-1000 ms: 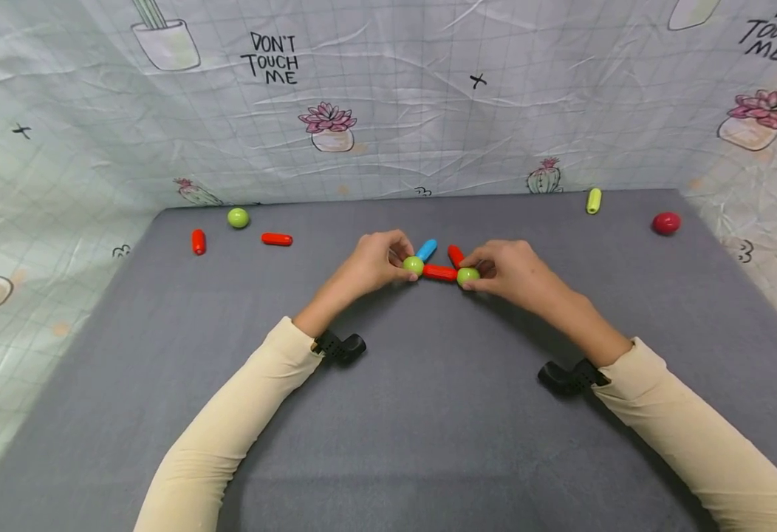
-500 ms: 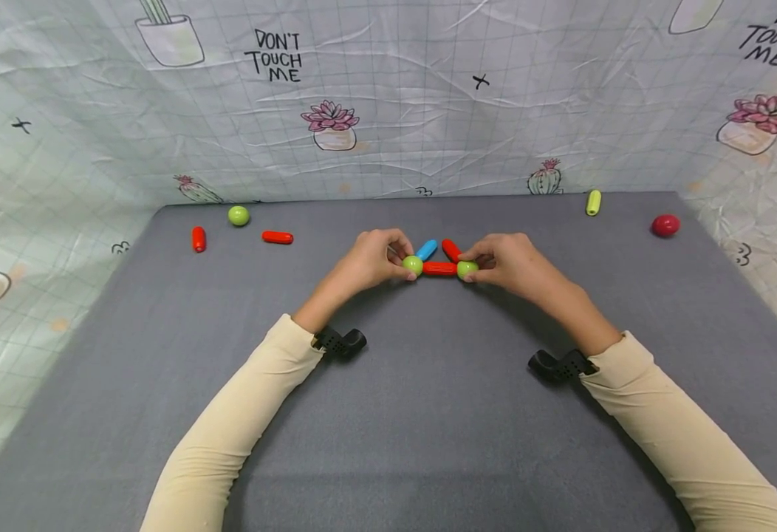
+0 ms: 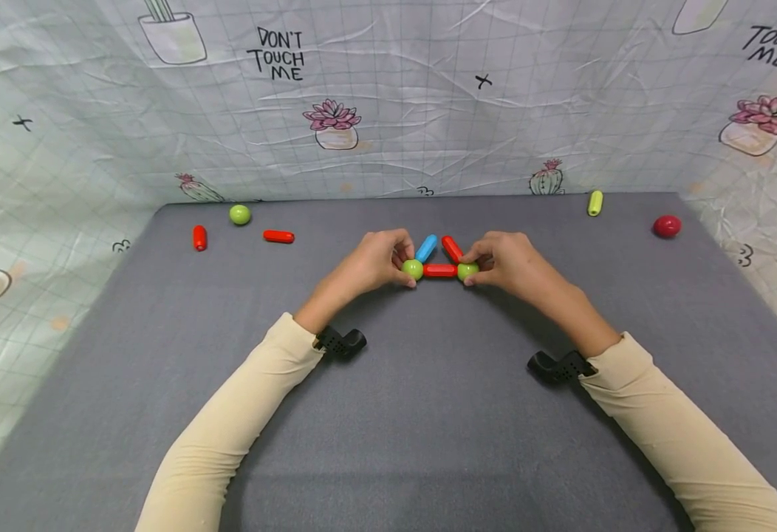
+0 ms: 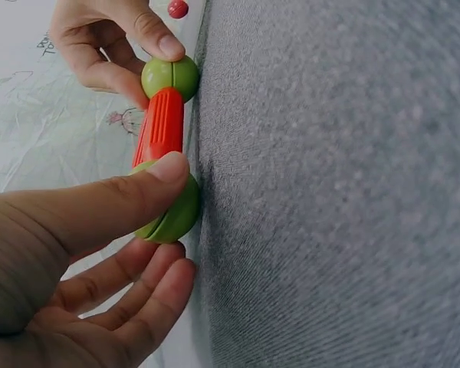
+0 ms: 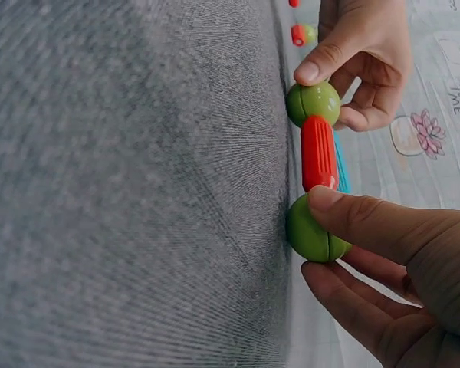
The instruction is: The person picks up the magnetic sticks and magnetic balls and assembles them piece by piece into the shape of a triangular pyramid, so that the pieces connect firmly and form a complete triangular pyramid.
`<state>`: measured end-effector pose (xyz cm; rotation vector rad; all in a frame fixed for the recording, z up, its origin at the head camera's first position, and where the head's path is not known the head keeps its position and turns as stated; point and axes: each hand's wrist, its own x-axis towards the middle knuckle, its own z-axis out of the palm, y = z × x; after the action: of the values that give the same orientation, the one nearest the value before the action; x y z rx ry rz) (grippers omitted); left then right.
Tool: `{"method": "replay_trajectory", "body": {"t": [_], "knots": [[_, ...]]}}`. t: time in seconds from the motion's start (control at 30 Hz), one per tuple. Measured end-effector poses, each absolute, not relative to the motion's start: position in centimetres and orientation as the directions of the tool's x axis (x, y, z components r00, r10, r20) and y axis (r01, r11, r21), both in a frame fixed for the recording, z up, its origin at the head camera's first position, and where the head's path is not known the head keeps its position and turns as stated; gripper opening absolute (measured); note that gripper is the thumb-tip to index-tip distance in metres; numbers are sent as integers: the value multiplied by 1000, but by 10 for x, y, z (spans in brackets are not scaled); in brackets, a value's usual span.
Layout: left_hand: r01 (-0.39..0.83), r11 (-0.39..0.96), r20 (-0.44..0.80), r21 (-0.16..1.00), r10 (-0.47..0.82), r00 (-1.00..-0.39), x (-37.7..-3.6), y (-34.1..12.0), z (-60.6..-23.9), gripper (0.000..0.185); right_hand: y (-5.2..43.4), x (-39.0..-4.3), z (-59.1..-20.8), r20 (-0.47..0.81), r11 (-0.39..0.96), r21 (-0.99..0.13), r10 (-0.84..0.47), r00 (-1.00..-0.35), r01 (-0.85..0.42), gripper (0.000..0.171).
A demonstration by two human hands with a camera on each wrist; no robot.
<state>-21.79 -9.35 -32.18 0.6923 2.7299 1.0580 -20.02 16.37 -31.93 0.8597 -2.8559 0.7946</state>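
Where two cream sleeves meet over the grey mat, the left hand pinches a green ball and the right hand pinches another green ball; a red rod joins them; a blue rod and second red rod angle away behind; beyond, loose pieces lie scattered.

The blue rod and slanted red rod run behind fingers.

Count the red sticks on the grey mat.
4: two lie loose far left, red stick and red stick; one joins the green balls; one slants behind. Hands may hide more.
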Motion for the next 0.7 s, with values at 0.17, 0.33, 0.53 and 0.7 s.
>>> {"method": "replay_trajectory", "body": {"t": [0.17,0.33,0.53,0.7], "knots": [[375,626,0,684,514,-858,-222,-103,-318,41,166,-200,-322,198,722,-443,-499,-844,-531,29],[337,642,40,689,431,-902,-236,-139,-302,41,168,-199,-323,203,725,-441,-494,-845,-530,29],[193,767,203,612,84,-976,-254,-217,-288,37,167,-199,-322,201,723,-442,-497,-844,-531,29],[13,838,229,545,-133,-964,-262,-276,-292,46,165,-200,-321,199,724,-433,-504,-840,-537,30]]}}
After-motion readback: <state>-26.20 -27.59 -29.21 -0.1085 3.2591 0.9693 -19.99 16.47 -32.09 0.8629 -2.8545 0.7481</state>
